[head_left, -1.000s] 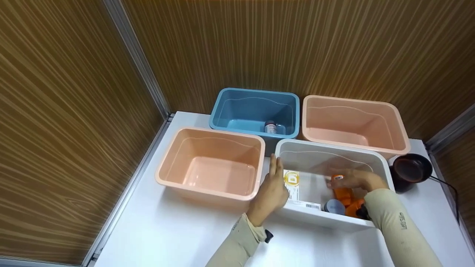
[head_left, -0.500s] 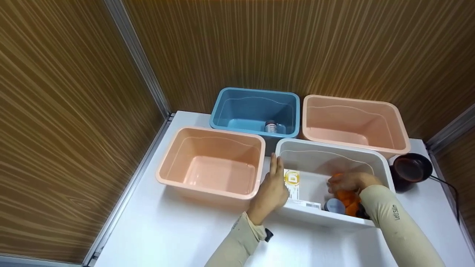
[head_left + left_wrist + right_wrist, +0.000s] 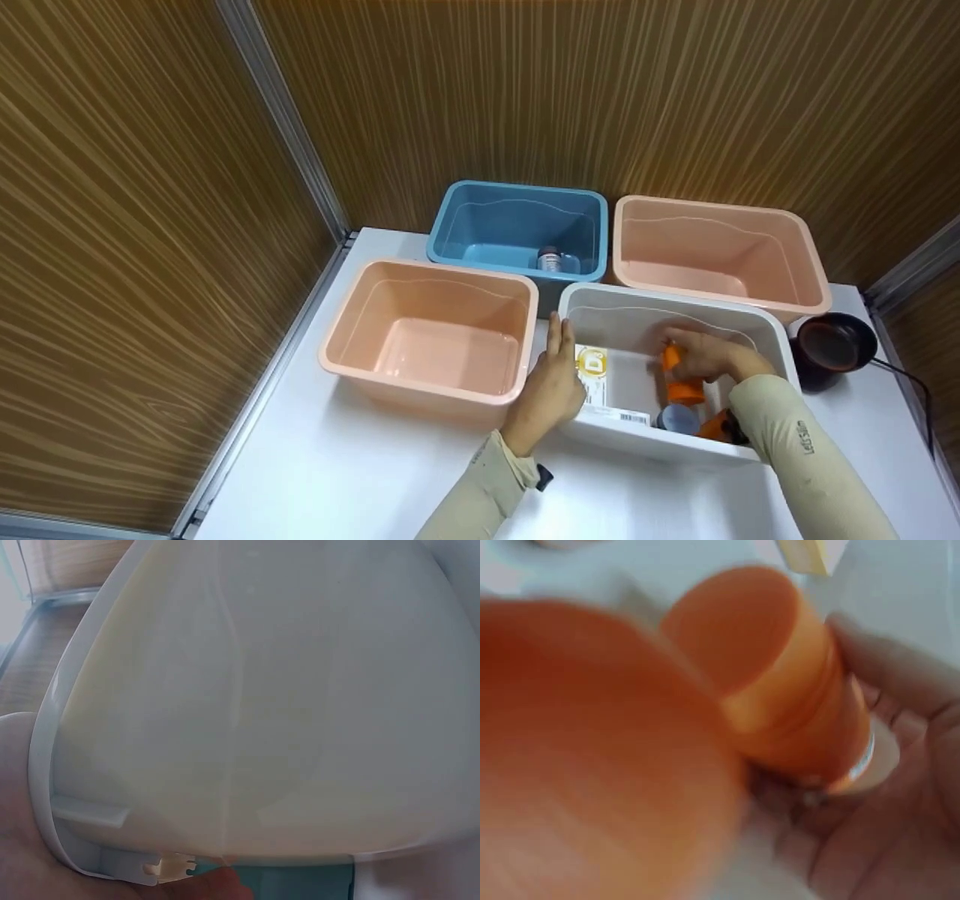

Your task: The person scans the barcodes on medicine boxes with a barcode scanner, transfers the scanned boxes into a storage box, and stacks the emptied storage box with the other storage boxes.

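My right hand [image 3: 705,354] is inside the white bin [image 3: 667,300], its fingers round an orange bottle [image 3: 684,391]. In the right wrist view the orange bottle [image 3: 795,682] lies tilted between thumb and fingers, its wide orange end toward the camera. A blurred orange thing [image 3: 585,765] fills the left of that view. Outside the bin's left wall, my left hand [image 3: 551,390] rests against it with two fingers straight. The left wrist view shows mostly the bin's wall [image 3: 225,727]. Beside the held bottle are a grey-lidded container [image 3: 679,418] and another orange item [image 3: 716,427].
A white box with a yellow "D" mark [image 3: 592,371] stands in the bin's left end. Around it are a peach bin [image 3: 427,397] at left, a blue bin [image 3: 517,274] holding a small bottle [image 3: 550,260], another peach bin [image 3: 720,295], and a dark pot-like object [image 3: 832,345].
My right hand has closed round the orange bottle and turned it, its wide end now toward the bin's near side. The left hand stays at the bin's left wall.
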`<action>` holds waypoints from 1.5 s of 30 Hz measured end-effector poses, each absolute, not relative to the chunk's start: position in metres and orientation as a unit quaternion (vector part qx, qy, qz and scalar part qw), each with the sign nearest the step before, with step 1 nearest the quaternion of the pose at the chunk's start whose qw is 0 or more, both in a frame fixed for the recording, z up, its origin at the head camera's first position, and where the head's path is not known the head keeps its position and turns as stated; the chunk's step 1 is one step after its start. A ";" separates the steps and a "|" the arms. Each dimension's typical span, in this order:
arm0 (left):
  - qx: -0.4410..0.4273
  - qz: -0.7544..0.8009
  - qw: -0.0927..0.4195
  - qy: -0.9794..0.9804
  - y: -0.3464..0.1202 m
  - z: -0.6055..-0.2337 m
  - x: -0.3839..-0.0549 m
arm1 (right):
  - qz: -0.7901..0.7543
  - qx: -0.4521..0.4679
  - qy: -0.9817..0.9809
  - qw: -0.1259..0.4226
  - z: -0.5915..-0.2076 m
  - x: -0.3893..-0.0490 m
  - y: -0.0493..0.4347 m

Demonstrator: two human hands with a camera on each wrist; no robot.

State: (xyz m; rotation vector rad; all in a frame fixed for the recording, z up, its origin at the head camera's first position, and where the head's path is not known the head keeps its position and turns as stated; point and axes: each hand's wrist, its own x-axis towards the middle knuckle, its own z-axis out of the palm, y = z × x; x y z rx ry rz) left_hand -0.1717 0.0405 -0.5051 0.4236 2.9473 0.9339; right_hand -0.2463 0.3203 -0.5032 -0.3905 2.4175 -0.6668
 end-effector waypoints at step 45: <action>0.129 0.301 0.025 0.945 0.043 -0.505 -0.175 | -0.326 -0.086 0.941 -0.015 -0.404 -0.157 0.382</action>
